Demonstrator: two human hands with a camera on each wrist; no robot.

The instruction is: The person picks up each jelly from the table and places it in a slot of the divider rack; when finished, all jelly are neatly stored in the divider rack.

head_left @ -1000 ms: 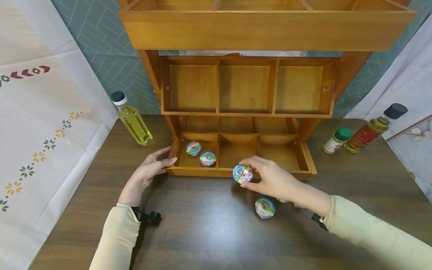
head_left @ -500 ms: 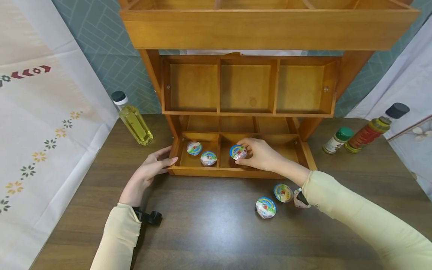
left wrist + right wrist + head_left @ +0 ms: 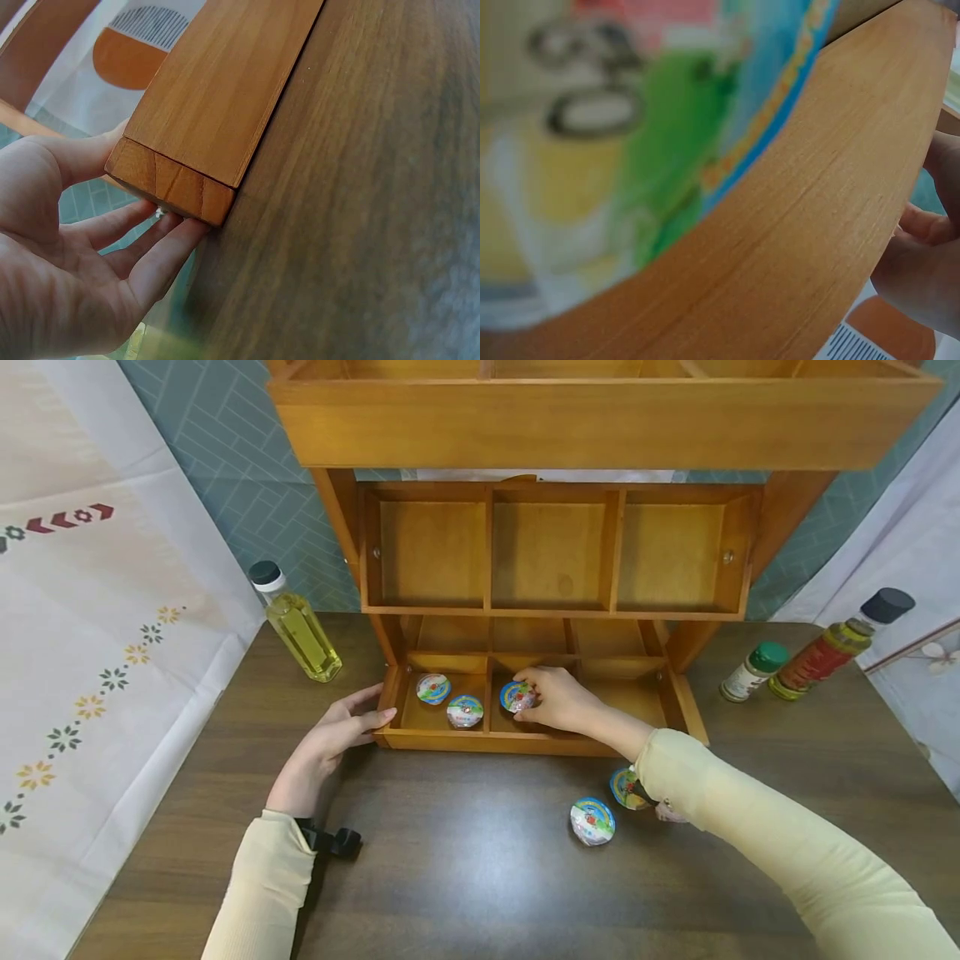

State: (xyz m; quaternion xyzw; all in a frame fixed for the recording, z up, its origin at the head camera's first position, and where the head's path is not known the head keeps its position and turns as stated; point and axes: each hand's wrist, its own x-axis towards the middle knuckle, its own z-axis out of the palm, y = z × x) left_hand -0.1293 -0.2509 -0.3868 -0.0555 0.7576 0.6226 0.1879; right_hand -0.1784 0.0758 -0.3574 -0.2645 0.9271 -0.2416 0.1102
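My right hand (image 3: 558, 700) pinches a small foil-lidded jelly cup (image 3: 513, 697) low inside the middle compartment of the bottom wooden tray (image 3: 450, 743). My left hand (image 3: 333, 742) grips the tray's front left corner; in the left wrist view the thumb lies over the upper edge and the fingers are against the end (image 3: 172, 184). Two similar cups, one behind (image 3: 433, 688) and one in front (image 3: 465, 711), stand in the left compartment. In the right wrist view a blurred printed lid (image 3: 667, 135) fills the upper left, and part of my hand (image 3: 922, 247) shows beyond the tray's front wall.
More cups stand on the table: one uncovered (image 3: 592, 822), another (image 3: 627, 787) partly under the right sleeve. Two upper wooden tiers (image 3: 551, 547) overhang the tray. An oil bottle (image 3: 303, 635) stands left; a green-capped jar (image 3: 753, 672) and a red-labelled bottle (image 3: 825, 652) stand right.
My right hand has carried the jelly cup from in front of the tray into its middle compartment, then slightly further left. The left hand has stayed on the tray's corner.
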